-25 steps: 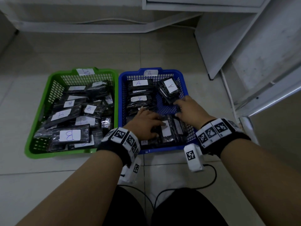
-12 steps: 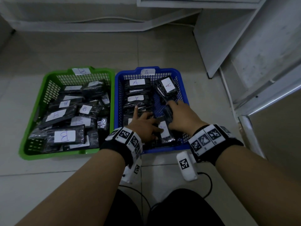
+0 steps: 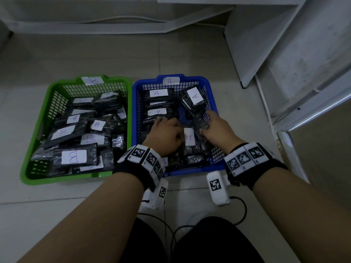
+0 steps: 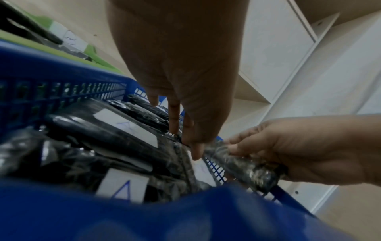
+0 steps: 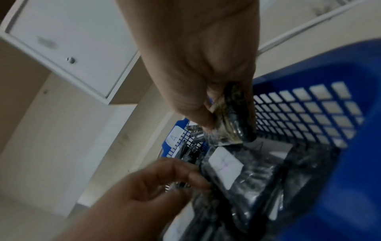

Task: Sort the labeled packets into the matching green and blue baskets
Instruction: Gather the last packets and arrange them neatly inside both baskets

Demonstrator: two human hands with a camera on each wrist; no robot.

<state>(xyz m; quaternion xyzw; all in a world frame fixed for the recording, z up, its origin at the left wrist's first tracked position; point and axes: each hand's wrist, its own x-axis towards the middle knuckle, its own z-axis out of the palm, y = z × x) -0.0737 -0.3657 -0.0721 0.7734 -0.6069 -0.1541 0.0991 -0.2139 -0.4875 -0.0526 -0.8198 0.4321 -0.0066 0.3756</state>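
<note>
A white cabinet [image 3: 252, 44] stands at two o'clock of the blue basket [image 3: 191, 170]; the green basket [image 3: 62, 179], filled with B packets [image 3: 74, 157], touches it at nine o'clock. A dark wrapped packet [image 3: 199, 120] is pinched by the right hand [image 3: 218, 128] inside the blue basket, its long axis running twelve to six. The left hand [image 3: 167, 133], fingers loosely spread, is pressed on an A-labelled packet [image 3: 189, 137].

Tiled floor [image 3: 95, 54], white shelving [image 3: 284, 44] — black cables [image 3: 241, 207] underfoot
</note>
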